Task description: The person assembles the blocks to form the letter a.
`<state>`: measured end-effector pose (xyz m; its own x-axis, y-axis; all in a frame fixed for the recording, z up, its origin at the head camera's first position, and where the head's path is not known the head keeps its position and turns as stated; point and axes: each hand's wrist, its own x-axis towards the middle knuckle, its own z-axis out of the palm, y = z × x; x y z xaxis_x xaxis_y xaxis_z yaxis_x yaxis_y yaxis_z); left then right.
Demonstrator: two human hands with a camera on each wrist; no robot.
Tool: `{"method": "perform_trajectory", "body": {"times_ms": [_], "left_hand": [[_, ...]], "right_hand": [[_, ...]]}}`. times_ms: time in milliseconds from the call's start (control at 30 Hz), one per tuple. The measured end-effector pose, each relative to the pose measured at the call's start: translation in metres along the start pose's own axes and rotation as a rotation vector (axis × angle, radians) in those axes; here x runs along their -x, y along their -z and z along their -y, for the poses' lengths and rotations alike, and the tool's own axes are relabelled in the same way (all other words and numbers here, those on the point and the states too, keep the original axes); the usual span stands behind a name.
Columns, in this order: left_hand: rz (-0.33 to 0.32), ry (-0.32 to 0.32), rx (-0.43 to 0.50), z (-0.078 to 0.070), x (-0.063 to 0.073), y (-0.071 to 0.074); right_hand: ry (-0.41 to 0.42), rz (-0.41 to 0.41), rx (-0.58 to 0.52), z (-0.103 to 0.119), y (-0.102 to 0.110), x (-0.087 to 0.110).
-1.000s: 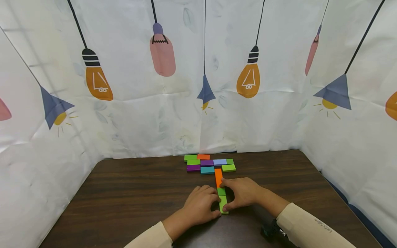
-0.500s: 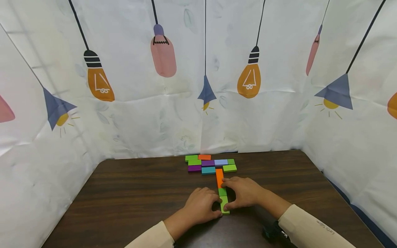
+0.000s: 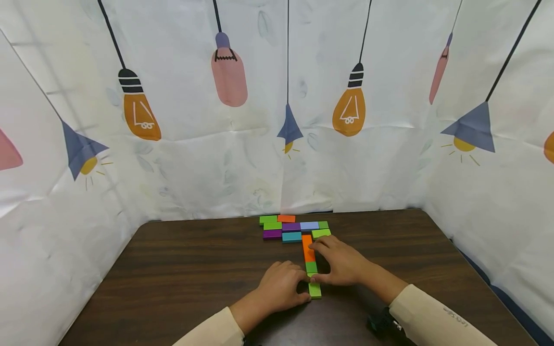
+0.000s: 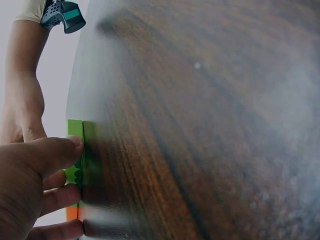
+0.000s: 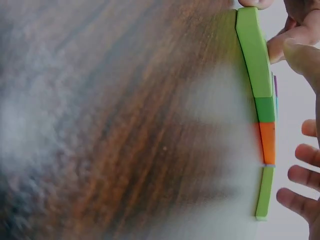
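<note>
Left hand (image 3: 279, 288), at nine o'clock of the near light-green block (image 3: 315, 290): fingers loosely extended, thumb and forefinger touching the block. Right hand (image 3: 342, 262), between one and two o'clock: thumb spread from the fingers, grasping nothing. A short green block (image 3: 311, 267), then an orange block (image 3: 308, 250), continue the row toward twelve. A teal block (image 3: 292, 237) lies at eleven o'clock on the wooden table (image 3: 195, 269).

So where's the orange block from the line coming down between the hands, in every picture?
Head view: the orange block is just right of centre, below the middle, beside the right hand.
Left wrist view: bottom left, partly hidden by the left hand.
Right wrist view: right side, just below halfway.
Shared landmark: the light green block at the line's near end.
</note>
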<state>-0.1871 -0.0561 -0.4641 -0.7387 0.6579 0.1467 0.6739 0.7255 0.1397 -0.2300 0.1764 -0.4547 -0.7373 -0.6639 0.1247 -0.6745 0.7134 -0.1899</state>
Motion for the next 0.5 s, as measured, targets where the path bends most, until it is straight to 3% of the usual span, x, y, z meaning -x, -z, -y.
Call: {"method": "perform_trajectory", "body": {"times_ms": [267, 500], "left_hand": [[-0.003, -0.009, 0.01, -0.001, -0.0003, 0.0021], [0.01, -0.003, 0.013, -0.0016, 0.0005, 0.0028]], "right_hand": [[0.073, 0.093, -0.043, -0.0041, -0.0024, 0.001], [0.062, 0.133, -0.083, -0.0072, -0.008, 0.0015]]}}
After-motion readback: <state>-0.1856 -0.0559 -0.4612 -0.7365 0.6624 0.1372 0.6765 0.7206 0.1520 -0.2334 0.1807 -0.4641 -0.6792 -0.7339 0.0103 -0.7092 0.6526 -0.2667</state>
